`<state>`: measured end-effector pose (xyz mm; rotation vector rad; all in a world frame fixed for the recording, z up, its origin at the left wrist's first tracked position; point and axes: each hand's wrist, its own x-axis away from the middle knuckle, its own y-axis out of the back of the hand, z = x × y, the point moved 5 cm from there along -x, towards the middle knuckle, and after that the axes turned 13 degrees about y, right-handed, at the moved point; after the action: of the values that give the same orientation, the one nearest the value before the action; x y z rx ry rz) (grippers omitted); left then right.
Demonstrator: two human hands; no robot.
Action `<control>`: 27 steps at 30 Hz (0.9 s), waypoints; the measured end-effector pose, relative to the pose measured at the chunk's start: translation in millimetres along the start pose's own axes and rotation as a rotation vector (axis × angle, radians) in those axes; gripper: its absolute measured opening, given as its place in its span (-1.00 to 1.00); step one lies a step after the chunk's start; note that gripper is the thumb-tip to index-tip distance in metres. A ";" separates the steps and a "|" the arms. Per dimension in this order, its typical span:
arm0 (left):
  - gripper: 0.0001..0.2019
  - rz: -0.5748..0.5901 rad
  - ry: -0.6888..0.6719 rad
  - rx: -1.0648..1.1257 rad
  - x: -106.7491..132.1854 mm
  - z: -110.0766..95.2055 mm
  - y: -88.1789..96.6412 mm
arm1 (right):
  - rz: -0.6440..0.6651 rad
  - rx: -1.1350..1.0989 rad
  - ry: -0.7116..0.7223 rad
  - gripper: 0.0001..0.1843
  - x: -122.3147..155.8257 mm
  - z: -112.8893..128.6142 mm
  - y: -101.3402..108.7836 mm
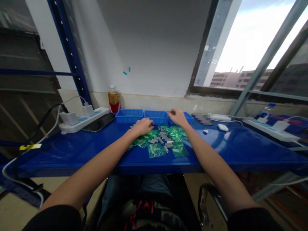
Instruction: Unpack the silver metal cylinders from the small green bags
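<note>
Both my arms reach across a blue table (72, 150). My left hand (143, 125) lies knuckles up on the table, fingers curled over the left edge of a pile of small grey metal parts (163, 140) and green plastic bags (156, 149). My right hand (176, 116) hovers at the rim between two blue trays (155, 116), fingertips pinched together; whether a part is in them is too small to see. A third blue tray (129, 115) stands to the left.
A drink bottle (114, 102) stands against the wall. At left lie a white power strip (83, 118) with chargers and a dark phone (99, 123). At right are a white mouse-like item (223, 127), cables, another power strip (271, 129). A window fills the upper right.
</note>
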<state>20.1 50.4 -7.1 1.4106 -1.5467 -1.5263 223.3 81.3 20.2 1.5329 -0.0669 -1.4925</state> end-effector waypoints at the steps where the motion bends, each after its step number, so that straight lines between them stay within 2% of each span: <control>1: -0.77 -0.003 0.023 -0.020 0.7 1.0 1.7 | 0.008 0.002 0.003 -0.78 0.1 0.2 -0.6; 7: -0.85 0.029 0.117 -0.055 1.8 7.8 5.0 | 0.064 0.010 0.003 -0.78 0.1 -0.6 -4.1; 15: -0.87 0.032 0.121 -0.018 4.3 6.9 6.2 | 0.112 0.036 -0.004 -0.79 1.2 -2.7 -7.5; 21: -0.83 0.029 0.154 0.009 4.7 8.1 8.3 | 0.088 0.043 -0.020 -0.77 0.0 -0.5 -3.2; 24: -0.82 -0.005 0.114 0.048 0.4 8.4 8.5 | 0.094 0.057 -0.005 -0.77 0.0 2.0 -1.3; 27: -0.80 -0.086 0.011 0.138 -3.2 4.1 13.1 | 0.066 0.067 0.041 -0.79 -0.8 11.2 2.0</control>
<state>13.5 52.3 5.1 1.5782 -1.6312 -1.4818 215.3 74.3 24.3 1.5996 -0.1437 -1.4183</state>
